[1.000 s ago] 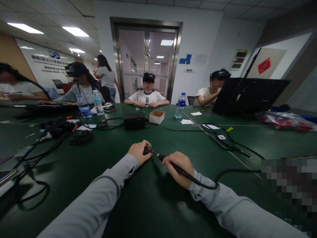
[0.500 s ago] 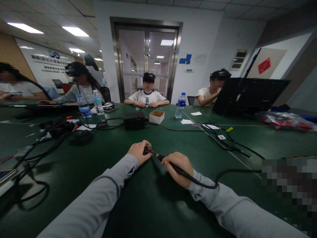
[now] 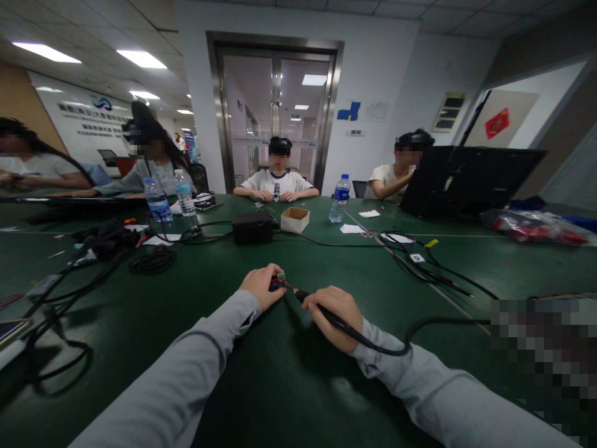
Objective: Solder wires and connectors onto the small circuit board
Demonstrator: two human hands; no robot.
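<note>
Head view: the left hand (image 3: 262,287) pinches a small component (image 3: 280,275) low over the green surface (image 3: 224,264), ahead of the wearer and near the middle; the fingers cover most of it, so only a green end and some dark and reddish bits show. The right hand (image 3: 336,317) is closed like a pen grip around a black pen-shaped tool (image 3: 341,323), its slim tip reaching the component; whether they touch is too small to tell. The tool's cable (image 3: 448,321) runs right into a pixelated patch that hides whatever lies there. Both sleeves (image 3: 448,389) are cut off by the frame.
</note>
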